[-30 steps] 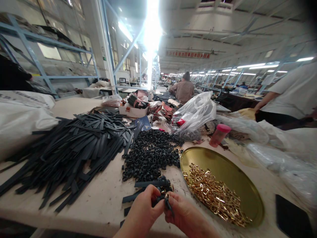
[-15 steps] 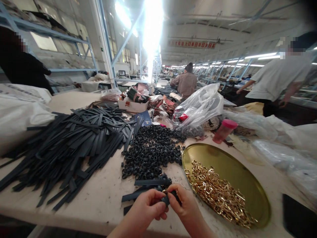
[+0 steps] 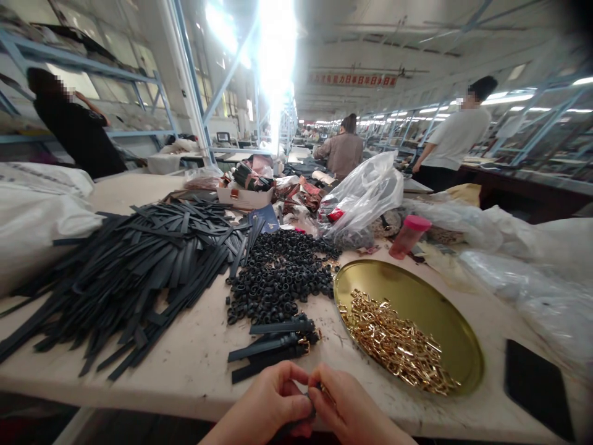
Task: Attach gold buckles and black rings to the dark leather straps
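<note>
My left hand (image 3: 278, 398) is closed on a dark strap (image 3: 312, 397) at the table's front edge, most of it hidden by the fingers. Pressed against it, my right hand (image 3: 340, 398) pinches at the same strap, and a bit of gold metal shows between its fingers. Just beyond the hands lie several dark straps (image 3: 264, 347) with gold buckles at their right ends. Behind these is a heap of small black loops (image 3: 282, 278). To the right, gold buckles (image 3: 398, 346) are piled on a round gold tray (image 3: 417, 287).
A big pile of dark strips (image 3: 152, 266) covers the table's left side. A black flat object (image 3: 537, 386) lies at the right. Farther back are a pink-lidded jar (image 3: 410, 237), a plastic bag (image 3: 370, 191) and a white box (image 3: 245, 198). Several people are around the room.
Both hands have drawn closer together and lower toward the table edge with the strap. The view has shifted slightly. The person at right is farther off, and the person at left has an arm raised.
</note>
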Demonstrator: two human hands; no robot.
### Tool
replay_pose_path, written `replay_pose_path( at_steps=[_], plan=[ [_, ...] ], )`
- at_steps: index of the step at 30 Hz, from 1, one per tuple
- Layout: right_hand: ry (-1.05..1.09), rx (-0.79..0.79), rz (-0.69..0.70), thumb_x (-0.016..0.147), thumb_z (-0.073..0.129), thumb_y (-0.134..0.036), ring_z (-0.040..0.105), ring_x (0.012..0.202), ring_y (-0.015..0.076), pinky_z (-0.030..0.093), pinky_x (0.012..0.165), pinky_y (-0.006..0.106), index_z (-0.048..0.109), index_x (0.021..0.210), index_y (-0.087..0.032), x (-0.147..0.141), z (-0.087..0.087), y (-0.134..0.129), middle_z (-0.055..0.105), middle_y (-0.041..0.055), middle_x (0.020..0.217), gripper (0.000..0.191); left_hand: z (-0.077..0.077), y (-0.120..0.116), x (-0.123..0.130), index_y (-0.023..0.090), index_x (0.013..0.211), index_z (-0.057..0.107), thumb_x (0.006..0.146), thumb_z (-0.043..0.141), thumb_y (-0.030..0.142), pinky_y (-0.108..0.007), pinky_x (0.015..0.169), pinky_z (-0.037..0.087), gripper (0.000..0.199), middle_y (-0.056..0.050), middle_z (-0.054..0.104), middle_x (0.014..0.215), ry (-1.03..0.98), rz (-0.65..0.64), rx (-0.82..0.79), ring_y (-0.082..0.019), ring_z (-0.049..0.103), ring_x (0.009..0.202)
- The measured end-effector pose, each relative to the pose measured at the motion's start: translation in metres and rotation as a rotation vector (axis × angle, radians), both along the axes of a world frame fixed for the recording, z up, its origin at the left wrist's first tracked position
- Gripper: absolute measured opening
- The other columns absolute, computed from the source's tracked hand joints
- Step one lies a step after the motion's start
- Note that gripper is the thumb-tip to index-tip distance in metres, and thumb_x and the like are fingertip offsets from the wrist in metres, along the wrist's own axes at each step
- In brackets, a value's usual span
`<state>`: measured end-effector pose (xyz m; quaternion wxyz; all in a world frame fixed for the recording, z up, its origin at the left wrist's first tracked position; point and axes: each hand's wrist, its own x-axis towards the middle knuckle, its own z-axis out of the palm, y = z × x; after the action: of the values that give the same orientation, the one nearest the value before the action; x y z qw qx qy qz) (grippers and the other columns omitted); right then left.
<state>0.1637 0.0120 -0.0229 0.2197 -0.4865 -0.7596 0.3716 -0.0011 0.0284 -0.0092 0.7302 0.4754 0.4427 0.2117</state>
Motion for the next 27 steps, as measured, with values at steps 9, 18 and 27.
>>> replay_pose_path(
  at_steps=[9, 18, 27],
  plan=[
    [0.214, 0.053, -0.207, 0.089, 0.03, -0.041, 0.049, 0.063, 0.0139, 0.038, 0.058, 0.024, 0.046, 0.076, -0.019, -0.008, -0.013, -0.013, 0.05, -0.0009, 0.066, 0.03, 0.011, -0.012, -0.006, 0.012, 0.077, 0.057, 0.063, 0.054, 0.016, -0.02, 0.053, 0.042, 0.016, 0.001, 0.066, 0.063, 0.017, -0.055, -0.036, -0.009, 0.058, 0.053],
    [0.181, 0.107, -0.125, 0.089, 0.031, -0.039, 0.054, 0.064, 0.0148, 0.039, 0.057, 0.025, 0.05, 0.085, -0.02, -0.012, -0.009, -0.024, 0.058, 0.0005, 0.07, 0.027, -0.012, -0.021, -0.003, 0.014, 0.07, 0.052, 0.061, 0.061, 0.026, -0.021, 0.051, 0.041, 0.018, 0.001, 0.064, 0.059, -0.053, 0.077, -0.047, -0.01, 0.057, 0.05],
    [0.34, 0.132, -0.385, 0.088, 0.03, -0.043, 0.057, 0.062, 0.0151, 0.044, 0.059, 0.024, 0.051, 0.092, -0.021, -0.036, -0.032, -0.016, 0.059, -0.0001, 0.068, 0.031, -0.007, -0.01, -0.012, 0.017, 0.064, 0.049, 0.075, 0.039, 0.027, -0.017, 0.038, 0.032, 0.018, 0.005, 0.049, 0.047, 0.238, -0.161, 0.199, -0.008, 0.044, 0.038]
  ],
)
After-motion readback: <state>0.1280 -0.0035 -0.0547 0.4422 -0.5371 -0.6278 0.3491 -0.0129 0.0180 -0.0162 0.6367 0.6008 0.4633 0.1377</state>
